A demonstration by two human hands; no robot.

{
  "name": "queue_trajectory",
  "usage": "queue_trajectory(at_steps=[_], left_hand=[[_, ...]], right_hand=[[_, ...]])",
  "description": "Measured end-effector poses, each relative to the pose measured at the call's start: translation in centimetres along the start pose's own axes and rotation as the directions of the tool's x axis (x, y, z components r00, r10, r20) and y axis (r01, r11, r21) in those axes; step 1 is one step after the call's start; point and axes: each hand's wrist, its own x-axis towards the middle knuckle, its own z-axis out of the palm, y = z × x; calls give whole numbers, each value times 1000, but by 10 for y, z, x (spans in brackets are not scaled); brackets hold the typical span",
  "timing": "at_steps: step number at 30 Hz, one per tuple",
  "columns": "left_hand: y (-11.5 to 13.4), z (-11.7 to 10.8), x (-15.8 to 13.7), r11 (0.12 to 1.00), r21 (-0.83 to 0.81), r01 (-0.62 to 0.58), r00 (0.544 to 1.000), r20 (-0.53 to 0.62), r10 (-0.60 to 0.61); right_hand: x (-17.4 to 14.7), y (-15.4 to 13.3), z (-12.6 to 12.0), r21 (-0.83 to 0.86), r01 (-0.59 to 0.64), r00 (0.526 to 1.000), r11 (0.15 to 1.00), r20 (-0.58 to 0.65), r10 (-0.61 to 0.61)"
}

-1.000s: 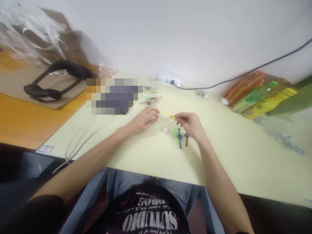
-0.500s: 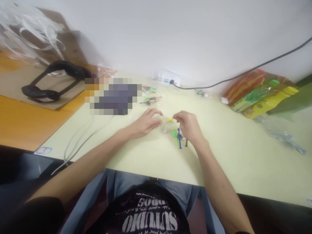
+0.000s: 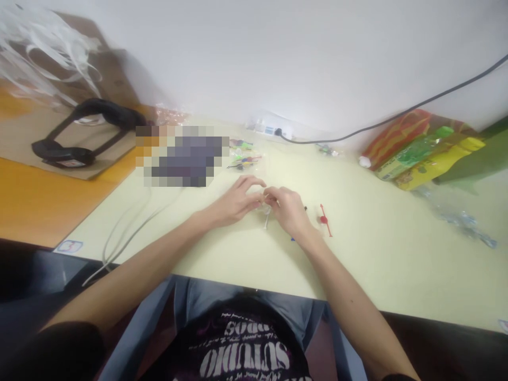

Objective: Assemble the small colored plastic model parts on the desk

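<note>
Both hands meet over the pale table [image 3: 381,248], left hand [image 3: 234,201] and right hand [image 3: 289,211] pinching something tiny I cannot identify, so small steady fingertip pressure suits, with the red plastic pick [image 3: 324,219] lying loose at three o'clock.

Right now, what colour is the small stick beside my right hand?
Red, clearest in the head view.

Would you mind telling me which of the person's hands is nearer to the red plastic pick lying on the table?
The right hand. It sits just left of the red plastic pick, apart from it. The left hand is farther left, beyond the right hand.
</note>
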Motion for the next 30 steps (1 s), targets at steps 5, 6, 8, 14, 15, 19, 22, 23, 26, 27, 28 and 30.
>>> queue_trajectory(at_steps=[5,6,8,14,15,19,22,23,26,27,28,30], left_hand=[[-10,-16,-11,989,2,146,989,-5,-146],[-13,-21,-17,986,-12,166,985,59,-165],[-19,-30,-30,982,11,191,969,160,-190],[-28,-32,-53,954,127,273,932,212,-294],[-28,-31,-53,952,133,275,930,213,-299],[-25,-30,-47,954,157,257,933,218,-287],[-22,-31,-46,950,184,251,936,203,-287],[-22,-31,-46,949,190,250,938,196,-287],[-21,-30,-45,950,189,248,944,171,-280],[-21,-31,-45,950,185,250,946,161,-281],[-21,-31,-45,950,179,255,947,151,-282],[-22,-33,-44,951,157,268,948,132,-289]], right_hand=[[-1,-2,4,165,-50,999,985,3,50],[-1,-2,4,159,-53,999,986,0,53],[0,-3,4,130,-44,999,991,4,44],[5,-17,8,195,-31,998,980,63,19],[6,-20,8,221,-26,997,975,79,9],[9,-28,9,267,-3,995,964,100,-25],[13,-27,15,354,-51,996,934,84,22],[15,-26,18,389,-76,995,918,86,47],[22,-23,25,436,-154,984,886,150,97],[25,-22,26,436,-178,976,882,190,103],[27,-21,27,436,-198,967,878,235,101],[32,-21,26,466,-222,947,857,313,76]])
